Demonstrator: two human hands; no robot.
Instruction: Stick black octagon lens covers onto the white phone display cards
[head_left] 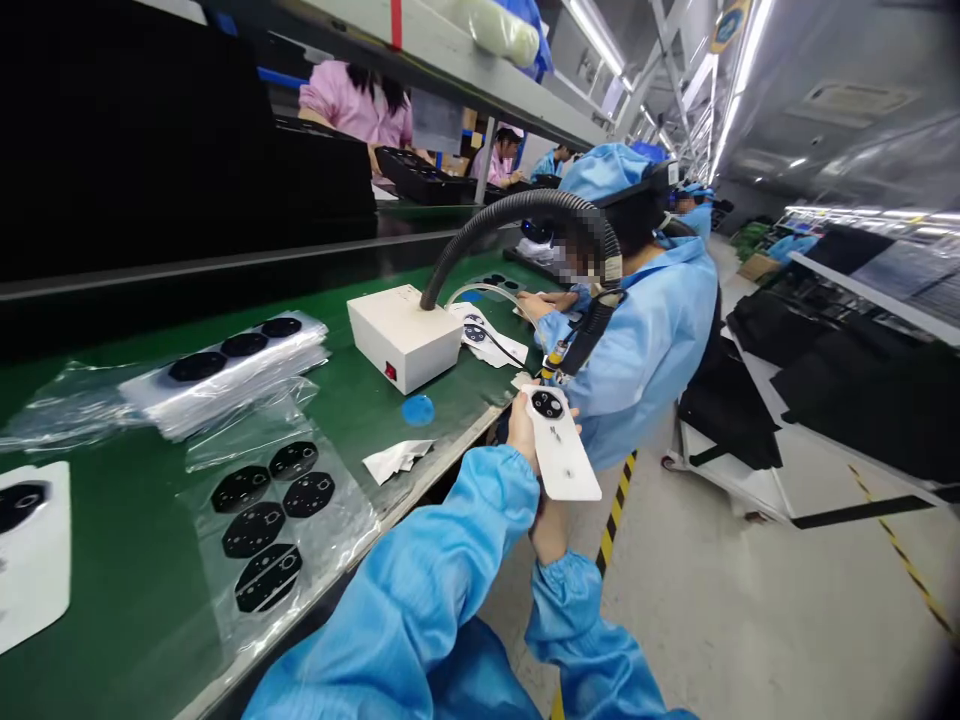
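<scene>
My left hand grips the top of a white flat panel with a black round camera piece near its upper end. I hold the panel off the edge of the green bench. My right hand is below and behind the panel, its fingers hidden by it. Both my arms are in light blue sleeves.
On the bench lie a clear film with several black round pieces, a stack of bagged white panels, a white box with a black hose, a blue disc and crumpled paper. A co-worker in blue sits close ahead.
</scene>
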